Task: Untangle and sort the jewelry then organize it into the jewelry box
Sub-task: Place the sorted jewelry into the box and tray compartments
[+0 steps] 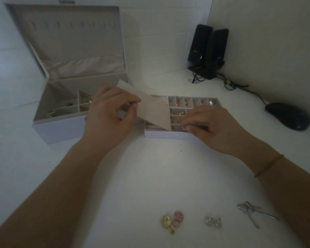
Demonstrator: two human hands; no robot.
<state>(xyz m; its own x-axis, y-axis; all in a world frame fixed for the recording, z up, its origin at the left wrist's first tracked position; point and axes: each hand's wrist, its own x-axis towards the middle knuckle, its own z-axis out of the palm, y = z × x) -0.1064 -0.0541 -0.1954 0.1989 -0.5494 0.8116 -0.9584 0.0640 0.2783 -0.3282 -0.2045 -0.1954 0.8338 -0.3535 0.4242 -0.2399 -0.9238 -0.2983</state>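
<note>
Both grips are busy over the tray: left hand pinches the edge of a pale pink flap between thumb and fingers, holding it tilted up, while right hand has its fingertips closed on a small shiny piece, too small to name, at the near wall of the divided tray. A thin cord bracelet circles the right wrist.

Starting at the near edge of the white counter: one cluster of gold and pink pieces, just right of it one pair of silvery earrings, and further right one tangle of silver pieces with long thin ends.

Mid-counter, the tray's small compartments hold bits of gold jewelry under the lifted flap. Just beside it on the left stands the one jewelry box, lid up, its row of hooks bare, a few pieces lying in its divided base.

Far right corner: two black speakers side by side, cables trailing along the wall, and one dark mouse by the right edge.
</note>
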